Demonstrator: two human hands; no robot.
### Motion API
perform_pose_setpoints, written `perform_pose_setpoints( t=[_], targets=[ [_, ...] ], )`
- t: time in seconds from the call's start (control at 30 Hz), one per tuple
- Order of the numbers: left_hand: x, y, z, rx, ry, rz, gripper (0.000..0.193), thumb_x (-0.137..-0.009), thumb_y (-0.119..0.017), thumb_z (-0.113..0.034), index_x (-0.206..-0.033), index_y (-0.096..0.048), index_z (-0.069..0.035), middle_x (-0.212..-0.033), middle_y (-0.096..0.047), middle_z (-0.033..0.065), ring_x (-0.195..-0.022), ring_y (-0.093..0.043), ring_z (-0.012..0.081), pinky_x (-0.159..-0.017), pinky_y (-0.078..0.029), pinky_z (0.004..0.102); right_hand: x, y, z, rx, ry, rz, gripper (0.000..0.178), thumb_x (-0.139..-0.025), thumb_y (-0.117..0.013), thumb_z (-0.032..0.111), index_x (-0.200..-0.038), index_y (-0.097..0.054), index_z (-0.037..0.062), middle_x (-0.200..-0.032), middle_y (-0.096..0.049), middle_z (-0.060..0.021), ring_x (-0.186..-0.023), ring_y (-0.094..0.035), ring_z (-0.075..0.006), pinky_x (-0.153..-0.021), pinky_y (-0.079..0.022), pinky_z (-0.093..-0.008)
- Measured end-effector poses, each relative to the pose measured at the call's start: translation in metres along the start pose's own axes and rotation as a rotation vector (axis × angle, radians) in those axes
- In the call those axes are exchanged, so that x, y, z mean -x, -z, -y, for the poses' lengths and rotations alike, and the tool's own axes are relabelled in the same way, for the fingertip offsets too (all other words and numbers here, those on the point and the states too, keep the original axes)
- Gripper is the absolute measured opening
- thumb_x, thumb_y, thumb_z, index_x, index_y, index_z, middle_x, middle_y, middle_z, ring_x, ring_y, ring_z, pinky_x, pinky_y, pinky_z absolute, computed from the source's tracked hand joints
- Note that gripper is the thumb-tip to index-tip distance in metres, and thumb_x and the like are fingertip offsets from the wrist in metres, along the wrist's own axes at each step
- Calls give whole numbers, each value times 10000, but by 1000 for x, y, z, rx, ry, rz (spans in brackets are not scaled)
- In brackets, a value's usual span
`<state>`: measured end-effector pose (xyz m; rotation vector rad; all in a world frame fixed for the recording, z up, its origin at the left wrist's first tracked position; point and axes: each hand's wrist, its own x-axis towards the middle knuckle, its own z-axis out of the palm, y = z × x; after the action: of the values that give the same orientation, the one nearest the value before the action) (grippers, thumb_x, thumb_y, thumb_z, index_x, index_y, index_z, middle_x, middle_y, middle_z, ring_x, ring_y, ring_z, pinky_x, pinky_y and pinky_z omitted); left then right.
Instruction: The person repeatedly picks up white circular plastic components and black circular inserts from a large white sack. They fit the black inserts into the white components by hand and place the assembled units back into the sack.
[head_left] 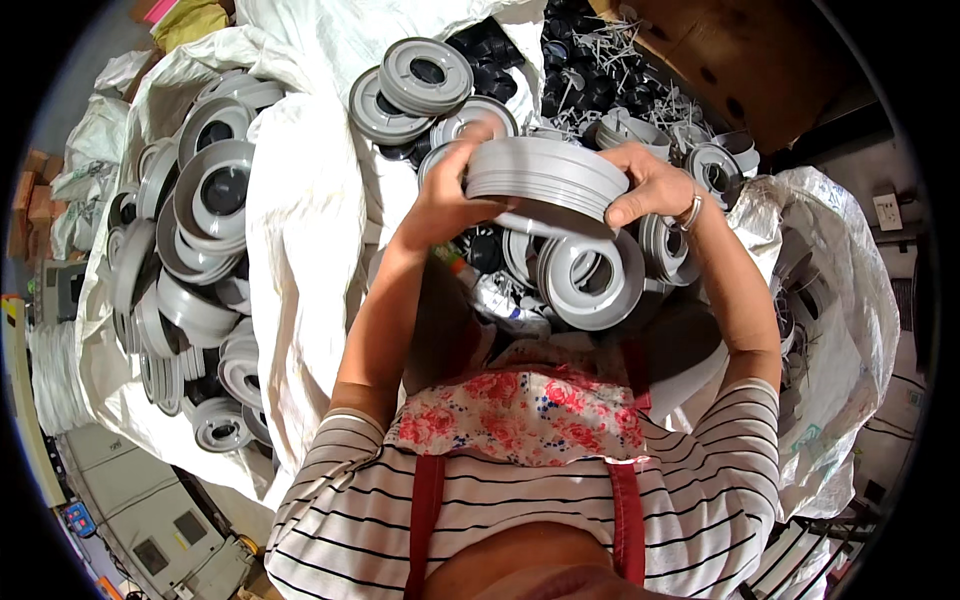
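The held ring point(548, 178) looks like smooth plastic with a soft sheen, its outer wall ridged. The bracelet point(691, 212) has a shiny, metallic look. The white sack point(305, 240) seems to be woven plastic (creased all over, faintly glossy). Apron point(515, 415) and shirt point(535, 500) are cloth, soft and matt.

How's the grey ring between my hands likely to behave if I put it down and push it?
The grey ring is probably stiff: its wall shows no sag between your left hand and right hand. Pushed on edge, it would likely roll, given its round outline. Smooth-looking bands on its wall might feel slippery.
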<state>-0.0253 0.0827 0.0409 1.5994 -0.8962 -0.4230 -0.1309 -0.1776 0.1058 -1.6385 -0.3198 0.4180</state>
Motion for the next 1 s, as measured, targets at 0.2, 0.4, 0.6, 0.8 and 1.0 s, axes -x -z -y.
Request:
perform_pose_setpoints(
  t=[0.2,0.4,0.6,0.8,1.0],
  targets=[
    [-8,6,34,985,429,-347,461,-846,-569,-239,-1214,-493,28,-969,-628,129,-863,-631,231,-737,-529,341,-101,119,-125,578,-333,-678,560,-776,-733,318,-1170,-562,-41,-1052,-636,-158,-972,-615,-253,-886,-470,-337],
    [-19,10,31,445,487,-640,495,-751,-714,-160,-1153,-496,30,-975,-598,96,-869,-584,167,-801,-460,285,-170,173,-264,1310,-385,-638,822,-671,-720,137,-1373,-312,10,-1356,-407,-233,-1258,-401,-387,-1062,-354,-388],
    [-15,26,36,696,538,-583,443,-758,-730,-150,-1122,-535,12,-972,-601,71,-864,-580,161,-797,-459,294,-193,143,-231,1190,-743,-433,626,-693,-727,277,-1210,-483,24,-1217,-463,-248,-1129,-479,-446,-961,-431,-438],
    [-17,16,32,815,457,-483,278,-874,-588,-120,-1076,-606,71,-969,-662,100,-917,-614,174,-831,-472,288,-129,67,-105,471,44,-708,481,-586,-827,262,-935,-620,3,-916,-619,-110,-893,-597,-213,-803,-476,-318],
    [2,-15,25,196,28,-191,380,-938,-495,-215,-1204,-499,56,-1088,-612,109,-986,-589,147,-881,-452,276,-88,-20,-30,849,18,-454,787,-604,-764,193,-1305,-441,39,-1049,-490,-175,-1002,-518,-341,-901,-437,-365]
  ],
)
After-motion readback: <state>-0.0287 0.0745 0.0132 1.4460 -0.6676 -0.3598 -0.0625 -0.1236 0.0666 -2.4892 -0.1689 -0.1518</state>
